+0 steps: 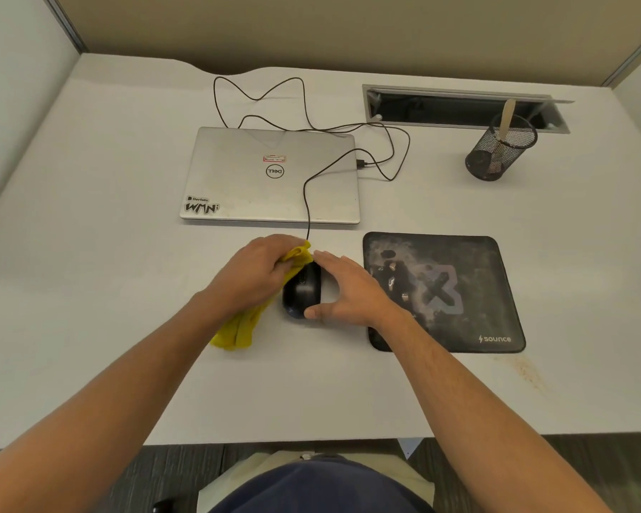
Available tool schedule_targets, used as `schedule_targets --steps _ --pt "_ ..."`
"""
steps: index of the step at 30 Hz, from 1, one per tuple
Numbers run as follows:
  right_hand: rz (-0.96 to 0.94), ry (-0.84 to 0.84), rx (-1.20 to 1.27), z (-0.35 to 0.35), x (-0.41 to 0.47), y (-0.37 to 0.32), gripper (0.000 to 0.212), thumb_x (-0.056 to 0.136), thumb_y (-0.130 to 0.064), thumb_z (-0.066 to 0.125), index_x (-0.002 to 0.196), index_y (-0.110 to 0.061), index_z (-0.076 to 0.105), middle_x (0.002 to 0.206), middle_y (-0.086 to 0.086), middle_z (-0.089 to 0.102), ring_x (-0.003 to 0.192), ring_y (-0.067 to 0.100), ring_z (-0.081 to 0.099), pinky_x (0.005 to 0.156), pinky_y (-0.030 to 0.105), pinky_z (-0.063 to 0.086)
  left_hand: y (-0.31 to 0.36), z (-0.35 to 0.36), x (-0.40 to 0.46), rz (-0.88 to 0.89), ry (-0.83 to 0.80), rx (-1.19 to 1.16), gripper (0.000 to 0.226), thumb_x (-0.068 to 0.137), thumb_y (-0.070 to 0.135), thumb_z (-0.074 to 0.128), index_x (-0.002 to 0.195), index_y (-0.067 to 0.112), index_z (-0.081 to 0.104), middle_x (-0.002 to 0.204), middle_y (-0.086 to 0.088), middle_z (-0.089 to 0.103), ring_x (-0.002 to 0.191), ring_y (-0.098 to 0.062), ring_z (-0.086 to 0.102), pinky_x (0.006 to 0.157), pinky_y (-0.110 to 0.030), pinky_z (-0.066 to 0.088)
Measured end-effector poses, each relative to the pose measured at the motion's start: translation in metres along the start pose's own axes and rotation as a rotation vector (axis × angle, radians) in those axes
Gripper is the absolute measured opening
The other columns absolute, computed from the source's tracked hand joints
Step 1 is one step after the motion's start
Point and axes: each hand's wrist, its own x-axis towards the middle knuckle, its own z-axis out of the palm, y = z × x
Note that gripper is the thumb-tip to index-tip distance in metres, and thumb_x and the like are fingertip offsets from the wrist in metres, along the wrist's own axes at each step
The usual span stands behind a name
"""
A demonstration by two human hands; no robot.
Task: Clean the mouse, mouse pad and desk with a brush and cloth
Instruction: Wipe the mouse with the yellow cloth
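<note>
A black wired mouse (301, 290) lies on the white desk (89, 290), left of the dark mouse pad (459, 301). My left hand (254, 275) grips a yellow cloth (241, 327) and presses it against the mouse's left and front side. My right hand (348, 290) holds the mouse from the right, thumb at its near end and fingers at its front. The mouse pad shows pale dusty smears. A pale brush handle (507, 116) sticks out of a black mesh cup (496, 153) at the back right.
A closed silver laptop (271, 175) lies behind the mouse, with the mouse cable (306, 201) looping over it. An open cable tray (459, 109) is set into the desk at the back. Brownish specks (526, 368) mark the desk near the pad's front corner.
</note>
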Motion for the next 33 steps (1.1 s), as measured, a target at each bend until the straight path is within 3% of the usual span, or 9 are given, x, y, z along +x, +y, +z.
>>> schedule_targets --steps 3,7,13,19,23,31,33 --pt "-0.008 -0.006 -0.002 -0.001 0.000 -0.001 0.101 0.067 -0.056 0.077 0.150 -0.027 0.026 0.155 -0.009 0.030 0.141 0.012 0.024 0.116 0.034 0.020 -0.003 0.011 0.009 0.003 -0.113 0.092 0.034 0.098 0.020 0.048 0.130 0.023 0.058 0.133 0.001 0.059 0.116 -0.023 0.052 0.098 -0.038 0.040" --pt "0.001 0.002 0.016 0.000 -0.001 -0.001 0.102 0.067 -0.056 0.077 0.150 -0.027 0.025 0.156 -0.007 0.026 0.142 0.010 0.019 0.113 0.028 0.013 -0.003 0.014 -0.008 0.054 -0.145 0.188 0.037 0.094 0.014 0.050 0.129 0.024 0.059 0.136 0.005 0.055 0.108 -0.025 0.049 0.091 -0.041 0.042" --pt "0.015 -0.005 0.011 -0.001 0.000 -0.001 0.103 0.065 -0.058 0.077 0.149 -0.028 0.026 0.157 -0.008 0.026 0.142 0.010 0.019 0.112 0.029 0.014 -0.009 -0.003 -0.026 0.114 -0.207 0.118 0.029 0.092 0.013 0.055 0.116 0.025 0.067 0.121 0.007 0.064 0.108 -0.019 0.056 0.090 -0.030 0.042" --pt "0.026 -0.001 0.015 -0.001 -0.001 -0.001 0.101 0.066 -0.055 0.077 0.149 -0.030 0.026 0.156 -0.009 0.026 0.142 0.009 0.019 0.110 0.026 0.012 -0.013 0.000 -0.005 0.010 0.084 0.043 0.034 0.097 0.019 0.051 0.131 0.021 0.058 0.134 -0.001 0.058 0.119 -0.023 0.052 0.100 -0.031 0.036" --pt "0.019 0.006 0.037 0.000 -0.001 -0.001 0.102 0.066 -0.053 0.079 0.150 -0.028 0.025 0.156 -0.009 0.026 0.139 0.004 0.015 0.108 0.021 0.007 -0.008 0.017 0.003 0.006 -0.033 0.054 0.035 0.096 0.015 0.050 0.129 0.021 0.059 0.130 -0.001 0.060 0.113 -0.026 0.053 0.098 -0.032 0.037" --pt "0.011 0.010 0.056 0.001 0.000 0.001 0.105 0.062 -0.055 0.081 0.149 -0.029 0.027 0.156 -0.010 0.027 0.126 -0.017 0.007 0.108 0.021 0.008 -0.006 0.018 -0.043 0.168 -0.069 0.132 0.041 0.090 0.004 0.057 0.129 0.016 0.062 0.135 0.000 0.057 0.097 -0.029 0.054 0.086 -0.037 0.044" --pt "0.008 0.011 0.053 0.002 0.000 0.001 0.104 0.063 -0.056 0.080 0.149 -0.029 0.027 0.156 -0.009 0.026 0.131 -0.011 0.010 0.107 0.020 0.006 -0.002 0.020 -0.054 0.192 -0.050 0.137 0.042 0.087 0.001 0.060 0.127 0.014 0.063 0.132 -0.002 0.060 0.091 -0.030 0.055 0.081 -0.036 0.046"
